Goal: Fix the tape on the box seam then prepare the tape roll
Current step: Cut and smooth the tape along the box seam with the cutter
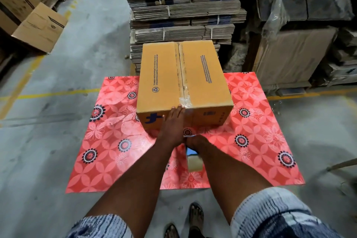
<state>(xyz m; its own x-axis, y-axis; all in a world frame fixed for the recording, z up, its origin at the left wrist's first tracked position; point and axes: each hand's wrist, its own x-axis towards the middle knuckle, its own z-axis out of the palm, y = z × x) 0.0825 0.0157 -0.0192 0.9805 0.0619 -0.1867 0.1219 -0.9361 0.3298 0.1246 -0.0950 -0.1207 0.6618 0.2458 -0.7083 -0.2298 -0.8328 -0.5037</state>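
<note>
A brown cardboard box [164, 75] stands on a red flowered table top [251, 141]. Clear tape [181, 67] runs along its top seam and crumples at the near edge. My left hand [172, 127] lies flat against the box's near face, its fingertips touching the crumpled tape end at the top edge. My right hand [195, 142] is just below the box, closed around a blue tape dispenser [191, 151]. The clear tape roll [195, 163] hangs under that hand. The dispenser's front part is hidden by my hands.
Bundled flat cartons [185, 6] are stacked right behind the table. Plastic-wrapped cartons [301, 25] stand at the right. Open boxes [34, 23] lie on the concrete floor at the left, marked with yellow lines. My sandalled feet [185, 222] stand below the table's near edge.
</note>
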